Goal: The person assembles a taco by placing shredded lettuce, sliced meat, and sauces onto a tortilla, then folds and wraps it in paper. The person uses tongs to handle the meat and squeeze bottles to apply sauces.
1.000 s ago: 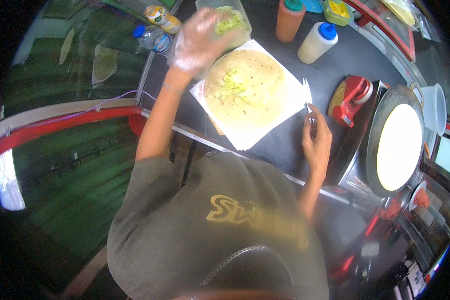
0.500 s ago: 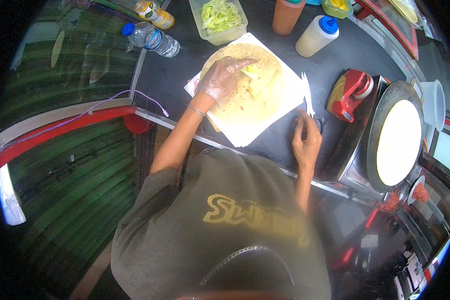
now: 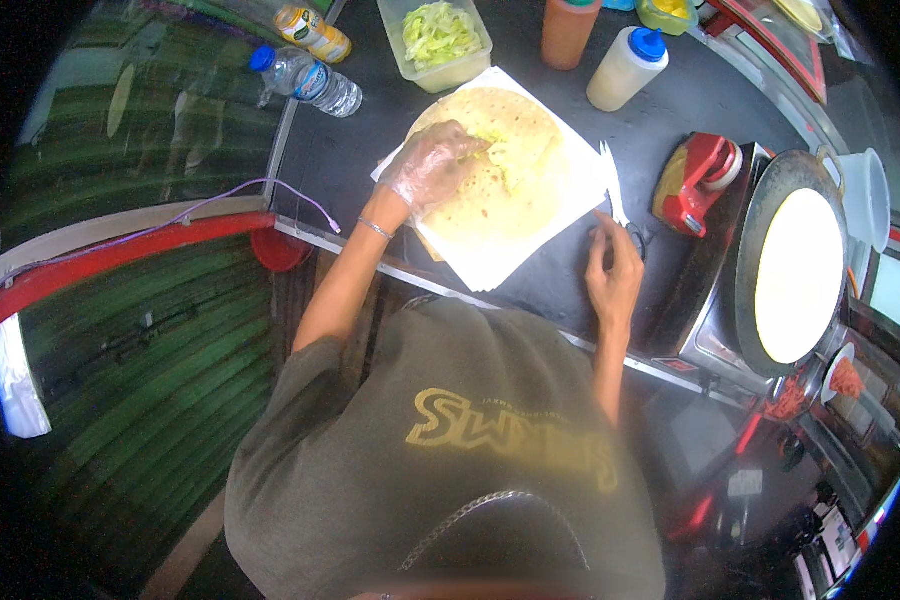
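A round flatbread (image 3: 515,200) with brown spots lies on a stack of white paper sheets (image 3: 492,262). My left hand (image 3: 438,160), in a clear plastic glove, is over the flatbread's left part. Its fingers are pinched together on shredded lettuce (image 3: 488,138), with some shreds lying on the bread by the fingertips. My bare right hand (image 3: 615,268) rests at the counter's front edge, fingers loosely bent and apart, holding nothing visible. Just beyond it lie scissors (image 3: 615,185), their white blades pointing away and their dark handles beside my fingers.
A tub of shredded lettuce (image 3: 440,38) stands behind the paper. Squeeze bottles (image 3: 627,70) are at the back; a water bottle (image 3: 315,82) and a yellow-labelled bottle (image 3: 313,33) lie left. To the right are a red tape dispenser (image 3: 698,185) and a round griddle (image 3: 798,270) with a pale sheet.
My left hand has drawn slightly back and its fingers have curled in more, with lettuce now lower on the bread. The right hand stays where it was.
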A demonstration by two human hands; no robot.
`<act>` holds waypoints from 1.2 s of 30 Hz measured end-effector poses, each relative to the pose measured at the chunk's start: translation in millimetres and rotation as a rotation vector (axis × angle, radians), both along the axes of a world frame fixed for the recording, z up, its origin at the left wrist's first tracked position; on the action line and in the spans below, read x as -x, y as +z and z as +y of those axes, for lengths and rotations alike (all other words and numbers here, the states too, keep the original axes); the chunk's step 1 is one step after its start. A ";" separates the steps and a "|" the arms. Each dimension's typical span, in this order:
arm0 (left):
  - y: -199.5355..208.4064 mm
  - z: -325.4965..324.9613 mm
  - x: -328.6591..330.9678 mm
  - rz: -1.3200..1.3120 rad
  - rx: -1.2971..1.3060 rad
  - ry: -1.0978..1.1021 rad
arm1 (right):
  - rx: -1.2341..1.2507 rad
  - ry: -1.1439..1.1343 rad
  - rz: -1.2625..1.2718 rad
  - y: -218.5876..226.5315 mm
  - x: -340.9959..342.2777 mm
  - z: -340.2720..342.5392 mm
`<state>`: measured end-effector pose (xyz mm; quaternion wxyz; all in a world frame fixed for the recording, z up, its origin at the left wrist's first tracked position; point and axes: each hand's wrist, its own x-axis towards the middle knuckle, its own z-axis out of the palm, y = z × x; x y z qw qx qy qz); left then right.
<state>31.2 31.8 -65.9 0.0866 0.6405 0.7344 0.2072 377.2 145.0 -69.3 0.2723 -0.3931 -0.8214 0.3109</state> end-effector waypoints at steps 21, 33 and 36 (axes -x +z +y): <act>19.6 7.2 8.1 -0.004 0.317 -0.062 | 0.051 -0.039 0.003 -2.9 -0.7 0.3; 11.7 21.0 3.9 -0.137 0.084 0.050 | 0.037 -0.026 0.014 -1.6 1.8 3.6; 11.3 19.3 5.0 -0.076 0.004 0.021 | 0.050 -0.022 0.007 -0.3 1.5 4.1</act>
